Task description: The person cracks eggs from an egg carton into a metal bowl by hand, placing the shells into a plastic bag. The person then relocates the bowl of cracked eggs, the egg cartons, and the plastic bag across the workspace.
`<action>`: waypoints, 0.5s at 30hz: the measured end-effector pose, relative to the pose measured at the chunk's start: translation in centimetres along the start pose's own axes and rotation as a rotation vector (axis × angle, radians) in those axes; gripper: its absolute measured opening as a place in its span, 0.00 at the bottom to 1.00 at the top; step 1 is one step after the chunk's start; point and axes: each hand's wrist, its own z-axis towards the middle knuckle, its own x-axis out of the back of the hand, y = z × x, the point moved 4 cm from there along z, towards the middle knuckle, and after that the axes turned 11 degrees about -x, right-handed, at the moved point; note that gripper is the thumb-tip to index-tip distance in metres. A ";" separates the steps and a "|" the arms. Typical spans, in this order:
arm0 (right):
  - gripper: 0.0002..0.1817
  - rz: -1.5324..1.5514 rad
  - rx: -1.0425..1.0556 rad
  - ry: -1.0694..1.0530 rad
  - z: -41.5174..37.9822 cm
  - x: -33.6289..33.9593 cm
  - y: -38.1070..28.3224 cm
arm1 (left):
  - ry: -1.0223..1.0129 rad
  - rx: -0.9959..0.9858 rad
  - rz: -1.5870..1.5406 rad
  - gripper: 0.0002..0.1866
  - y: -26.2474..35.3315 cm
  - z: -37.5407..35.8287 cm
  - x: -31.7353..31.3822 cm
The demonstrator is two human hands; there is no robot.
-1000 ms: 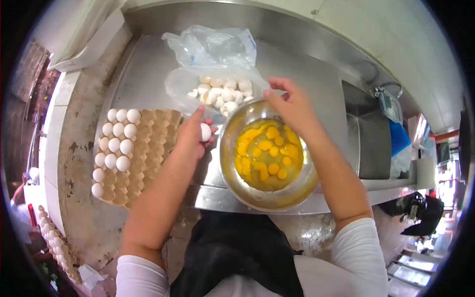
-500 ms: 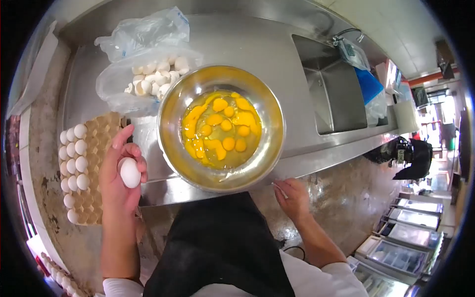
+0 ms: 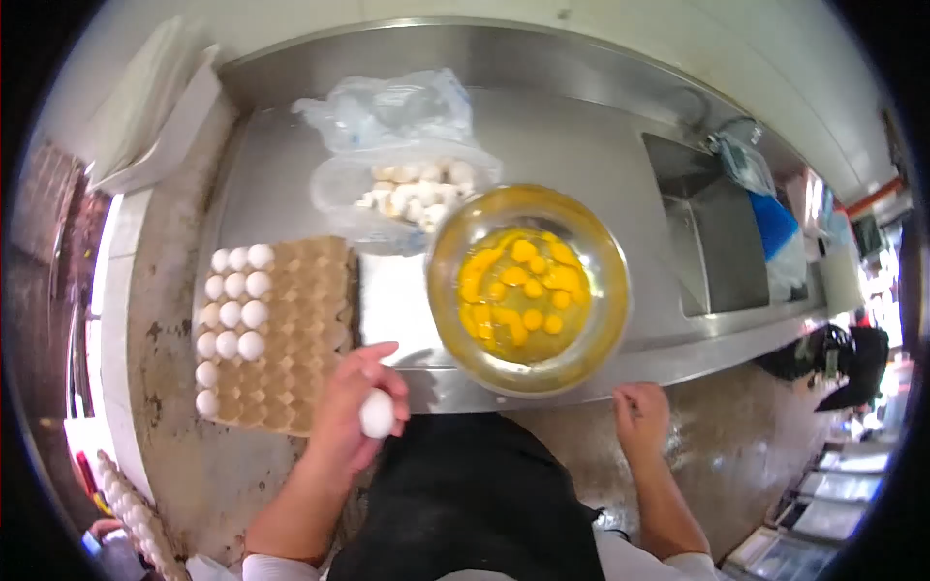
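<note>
My left hand [image 3: 341, 407] is closed around a whole white egg [image 3: 377, 414], in front of the cardboard egg tray [image 3: 302, 324]. White eggs [image 3: 254, 313] fill the tray's left columns; its right part shows bare cups. A large steel bowl [image 3: 608, 266] stands at the counter's front edge, between my hands. Raw eggs [image 3: 528, 300] with several yolks, some broken, lie in it. Low on the right of the bowl, my right hand [image 3: 643, 418] is curled, apart from the bowl. Whatever its fingers pinch is too small to make out.
Cracked eggshells [image 3: 417, 194] lie in a clear plastic bag [image 3: 339, 198] behind the bowl. A steel sink [image 3: 722, 242] is set into the counter [image 3: 562, 131] on the right, with a blue item [image 3: 773, 225] beside it. More eggs [image 3: 136, 513] stand at the lower left.
The view has swung left, so the counter things appear further right. My left hand still holds the egg, now nearer the counter's front edge. My right hand stays curled beside the bowl.
</note>
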 end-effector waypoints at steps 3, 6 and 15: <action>0.05 0.215 0.107 -0.013 4.0 1.7 -7.7 | -0.070 0.075 -0.069 0.21 -0.9 -1.3 0.7; 0.06 0.319 0.467 -0.041 9.0 -0.7 -17.0 | -0.087 0.086 -0.080 0.20 -1.1 -2.3 0.4; 0.17 0.255 0.480 -0.235 16.1 -10.8 -30.1 | 0.044 0.081 -0.261 0.25 0.2 -2.3 2.0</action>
